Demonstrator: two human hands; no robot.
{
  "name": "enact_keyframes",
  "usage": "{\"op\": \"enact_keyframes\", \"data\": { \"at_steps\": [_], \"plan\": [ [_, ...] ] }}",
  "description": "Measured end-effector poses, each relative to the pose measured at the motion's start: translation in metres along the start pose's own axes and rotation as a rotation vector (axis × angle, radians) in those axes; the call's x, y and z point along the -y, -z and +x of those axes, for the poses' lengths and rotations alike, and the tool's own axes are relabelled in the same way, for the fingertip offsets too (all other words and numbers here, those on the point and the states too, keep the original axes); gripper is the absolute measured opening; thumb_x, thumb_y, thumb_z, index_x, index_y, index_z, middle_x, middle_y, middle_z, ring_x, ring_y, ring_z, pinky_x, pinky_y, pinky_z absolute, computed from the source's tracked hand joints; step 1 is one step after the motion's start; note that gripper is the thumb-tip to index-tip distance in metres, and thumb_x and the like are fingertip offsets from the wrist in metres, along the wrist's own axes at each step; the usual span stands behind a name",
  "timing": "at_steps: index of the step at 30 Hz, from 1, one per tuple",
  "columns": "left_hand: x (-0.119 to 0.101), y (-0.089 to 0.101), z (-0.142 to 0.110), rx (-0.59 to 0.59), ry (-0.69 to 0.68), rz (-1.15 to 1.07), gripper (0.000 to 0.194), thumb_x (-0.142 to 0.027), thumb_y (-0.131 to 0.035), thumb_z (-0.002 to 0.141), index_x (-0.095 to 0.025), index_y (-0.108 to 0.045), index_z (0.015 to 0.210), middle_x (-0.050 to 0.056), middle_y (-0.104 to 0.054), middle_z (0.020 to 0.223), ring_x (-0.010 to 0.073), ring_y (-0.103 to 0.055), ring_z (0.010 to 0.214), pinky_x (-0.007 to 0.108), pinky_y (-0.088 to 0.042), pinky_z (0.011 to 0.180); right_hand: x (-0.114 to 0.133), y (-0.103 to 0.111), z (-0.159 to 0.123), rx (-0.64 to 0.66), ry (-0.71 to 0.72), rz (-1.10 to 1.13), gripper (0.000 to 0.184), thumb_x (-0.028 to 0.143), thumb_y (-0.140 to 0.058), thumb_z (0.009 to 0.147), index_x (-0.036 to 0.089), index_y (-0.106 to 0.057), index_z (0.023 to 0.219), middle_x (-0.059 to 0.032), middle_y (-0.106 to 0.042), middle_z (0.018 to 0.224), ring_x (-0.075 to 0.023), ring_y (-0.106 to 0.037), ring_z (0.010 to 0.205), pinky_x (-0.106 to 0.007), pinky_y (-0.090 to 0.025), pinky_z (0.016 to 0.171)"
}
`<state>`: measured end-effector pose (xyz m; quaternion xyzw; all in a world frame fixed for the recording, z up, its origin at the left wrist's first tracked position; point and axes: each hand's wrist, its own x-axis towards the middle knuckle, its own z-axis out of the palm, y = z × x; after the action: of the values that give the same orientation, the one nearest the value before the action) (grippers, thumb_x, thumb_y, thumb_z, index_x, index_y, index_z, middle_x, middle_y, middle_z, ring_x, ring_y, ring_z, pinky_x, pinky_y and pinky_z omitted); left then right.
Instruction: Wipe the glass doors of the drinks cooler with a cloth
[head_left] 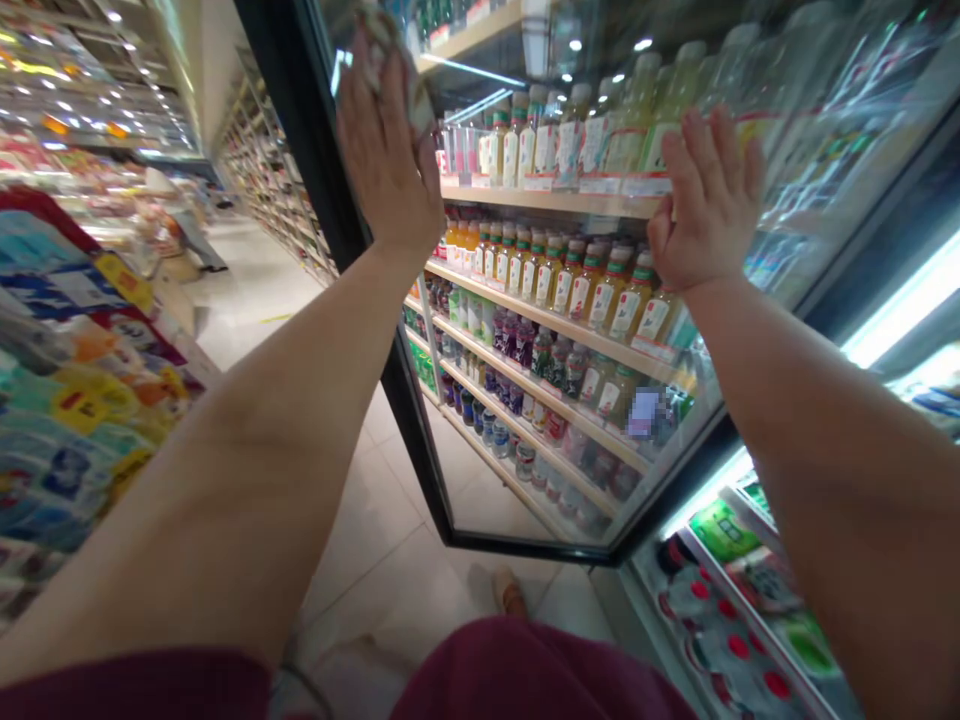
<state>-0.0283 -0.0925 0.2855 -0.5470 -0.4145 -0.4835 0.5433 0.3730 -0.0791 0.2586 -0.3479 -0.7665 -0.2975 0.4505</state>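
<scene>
An open glass cooler door point(525, 440) with a black frame stands in front of me. My left hand point(386, 150) presses a crumpled pale cloth point(394, 50) against the upper part of the glass, fingers laid over it. My right hand point(709, 200) rests flat on the glass further right, fingers spread and holding nothing. Through the glass show rows of bottled drinks point(555, 275) on shelves.
The cooler's inside point(739, 600) at the lower right holds packaged drinks and a lit strip. A display of colourful packets point(75, 380) fills the left. A tiled aisle point(247, 290) runs back, with a person point(176, 225) far along it.
</scene>
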Motion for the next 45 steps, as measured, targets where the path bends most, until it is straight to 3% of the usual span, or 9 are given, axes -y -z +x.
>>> {"op": "enact_keyframes", "data": {
  "at_steps": [2,8,15,22,28,34,38,42,45],
  "plan": [
    [-0.007,-0.003,0.0,-0.111,0.015,-0.011,0.071,-0.054,-0.007,0.115,-0.006,-0.035,0.159,0.008,-0.022,0.175,0.0137,0.005,0.162,0.044,-0.007,0.138,0.001,0.0,0.0,-0.002,-0.003,0.017,0.065,0.032,-0.039,0.104,0.038,-0.029,0.168,0.0101,-0.026,0.174,-0.0276,-0.012,0.167,-0.067,-0.011,0.137],
    [-0.015,0.02,0.001,0.439,-0.271,-0.209,0.06,-0.062,-0.036,0.107,-0.029,-0.053,0.153,-0.015,-0.017,0.176,0.0168,-0.005,0.165,0.042,-0.003,0.14,-0.001,-0.004,-0.001,-0.069,0.066,-0.047,0.064,0.026,-0.044,0.102,0.019,-0.041,0.165,-0.0041,-0.03,0.174,-0.0295,-0.019,0.165,-0.065,-0.017,0.135],
    [-0.021,0.007,-0.008,0.104,0.148,-0.163,0.074,-0.064,-0.023,0.107,-0.018,-0.046,0.159,-0.005,-0.017,0.177,0.015,0.0,0.165,0.046,-0.003,0.139,0.001,-0.002,0.001,-0.01,-0.001,0.009,0.066,0.031,-0.042,0.101,0.033,-0.034,0.167,0.0055,-0.027,0.175,-0.0275,-0.015,0.166,-0.066,-0.014,0.135],
    [-0.014,0.023,-0.022,0.488,-0.123,-0.234,0.072,-0.075,-0.023,0.103,-0.032,-0.055,0.153,-0.018,-0.017,0.174,0.0074,0.018,0.161,0.031,0.021,0.134,0.0,-0.004,0.003,0.025,-0.058,0.059,0.066,0.039,-0.037,0.1,0.044,-0.031,0.166,0.0153,-0.026,0.172,-0.0235,-0.011,0.167,-0.065,-0.006,0.137],
    [-0.024,0.011,-0.021,0.083,0.274,-0.236,0.093,-0.077,-0.007,0.102,-0.017,-0.032,0.169,-0.012,-0.019,0.175,0.0046,0.039,0.15,0.037,0.02,0.135,0.003,-0.002,0.003,0.047,-0.082,0.102,0.067,0.043,-0.036,0.098,0.049,-0.03,0.165,0.0191,-0.032,0.169,-0.0263,-0.009,0.167,-0.065,-0.001,0.137],
    [-0.026,0.023,-0.028,0.411,-0.051,-0.182,0.082,-0.074,-0.017,0.102,-0.02,-0.043,0.159,-0.013,-0.028,0.173,0.0053,0.035,0.154,0.032,0.03,0.13,0.006,0.0,0.004,0.043,-0.067,0.105,0.069,0.039,-0.038,0.098,0.045,-0.029,0.166,0.0152,-0.035,0.169,-0.0279,-0.011,0.167,-0.068,-0.001,0.137],
    [-0.02,0.021,-0.036,0.47,-0.21,-0.195,0.073,-0.065,-0.007,0.105,-0.025,-0.046,0.152,-0.015,-0.029,0.172,-0.001,0.023,0.157,0.027,0.021,0.133,0.004,-0.001,0.003,0.015,-0.047,0.06,0.066,0.035,-0.038,0.1,0.044,-0.033,0.165,0.0152,-0.032,0.171,-0.024,-0.014,0.167,-0.065,-0.007,0.137],
    [-0.019,0.015,-0.042,0.464,-0.165,-0.227,0.073,-0.065,-0.004,0.106,-0.026,-0.046,0.152,-0.017,-0.025,0.174,-0.0004,0.021,0.158,0.027,0.019,0.134,0.002,-0.003,0.002,-0.01,0.001,0.044,0.064,0.034,-0.037,0.102,0.028,-0.037,0.166,0.0058,-0.028,0.174,-0.0288,-0.016,0.166,-0.066,-0.01,0.137],
    [-0.024,0.016,-0.043,0.383,0.004,-0.177,0.079,-0.064,-0.003,0.108,-0.016,-0.037,0.161,-0.007,-0.023,0.176,0.0032,0.031,0.155,0.032,0.023,0.133,0.001,-0.005,0.001,-0.016,-0.008,0.068,0.063,0.034,-0.038,0.101,0.037,-0.038,0.164,0.0104,-0.029,0.173,-0.0291,-0.017,0.166,-0.065,-0.01,0.137]
  ]
}}
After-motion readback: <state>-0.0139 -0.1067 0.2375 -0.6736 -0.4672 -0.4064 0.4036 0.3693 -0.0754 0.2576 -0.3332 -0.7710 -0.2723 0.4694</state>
